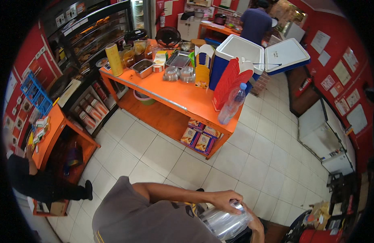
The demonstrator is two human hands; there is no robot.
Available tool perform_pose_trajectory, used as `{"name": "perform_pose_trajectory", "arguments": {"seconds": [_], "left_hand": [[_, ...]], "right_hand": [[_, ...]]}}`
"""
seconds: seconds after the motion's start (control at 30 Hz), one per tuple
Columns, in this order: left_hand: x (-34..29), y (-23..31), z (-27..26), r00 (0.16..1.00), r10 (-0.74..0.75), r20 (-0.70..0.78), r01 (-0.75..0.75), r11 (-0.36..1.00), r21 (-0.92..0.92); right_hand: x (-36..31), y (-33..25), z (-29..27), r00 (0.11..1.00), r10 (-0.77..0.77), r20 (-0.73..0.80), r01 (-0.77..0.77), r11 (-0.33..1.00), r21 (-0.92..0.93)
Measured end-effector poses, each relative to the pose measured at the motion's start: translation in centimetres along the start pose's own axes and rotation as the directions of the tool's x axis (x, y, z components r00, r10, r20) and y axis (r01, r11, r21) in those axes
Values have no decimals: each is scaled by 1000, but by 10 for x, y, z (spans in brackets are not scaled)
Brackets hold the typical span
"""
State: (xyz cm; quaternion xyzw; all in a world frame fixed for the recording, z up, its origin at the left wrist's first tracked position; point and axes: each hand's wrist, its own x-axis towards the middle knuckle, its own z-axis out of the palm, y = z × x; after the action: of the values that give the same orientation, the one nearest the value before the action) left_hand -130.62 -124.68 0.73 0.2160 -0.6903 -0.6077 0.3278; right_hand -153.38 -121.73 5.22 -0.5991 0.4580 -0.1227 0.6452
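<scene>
At far left, standing beside a low orange unit [51, 127], a dark-clothed co-worker [23, 178]. Next, across the longer orange surface [191, 97], set out in turn: an upright yellow roll [113, 60], a deep metal tray [143, 67], clear plastic tubs [171, 74] side by side, a stack of yellow cartons [203, 67].

Lower down, well apart from that surface and close against the wearer's body, tilted between both hands: a clear plastic cylinder [223, 223]. Possibly a stack of cups or tubs in a wrapper; too much glare to tell.

Reaching across from the left, the left hand [228, 201], with fingers bent over the upper side of the cylinder near its right end, grasping it. Just beside, coming up from below, the right hand [255, 222], with fingers closed around that same end, partly hidden but seemingly grasping too.

Judging by this hold, already done: lifting the cylinder clear. Not yet done: letting go or setting it down. Impossible to tell whether opened or sealed.

Further right, a raised cool box lid [288, 56], then a white freezer [318, 127] near the red wall.
</scene>
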Motion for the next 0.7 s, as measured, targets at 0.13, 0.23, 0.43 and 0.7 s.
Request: {"name": "perform_pose_trajectory", "arguments": {"seconds": [0.13, 0.23, 0.43, 0.7], "left_hand": [[93, -3, -29, 998, 56, -3, -56, 991, -120], [158, -16, -47, 999, 30, 42, -27, 997, -68], [299, -67, -71, 993, -41, 115, 49, 996, -68], [536, -108, -134, 968, -131, 213, 141, 989, -35]], "right_hand": [[38, 5, -88, 988, -125, -87, 140, 971, 195], [66, 26, -135, 977, -78, -199, 148, 918, 368], [118, 65, -270, 954, 65, -292, 99, 852, 514], [199, 53, -492, 919, 12, -394, 210, 830, 516]]}}
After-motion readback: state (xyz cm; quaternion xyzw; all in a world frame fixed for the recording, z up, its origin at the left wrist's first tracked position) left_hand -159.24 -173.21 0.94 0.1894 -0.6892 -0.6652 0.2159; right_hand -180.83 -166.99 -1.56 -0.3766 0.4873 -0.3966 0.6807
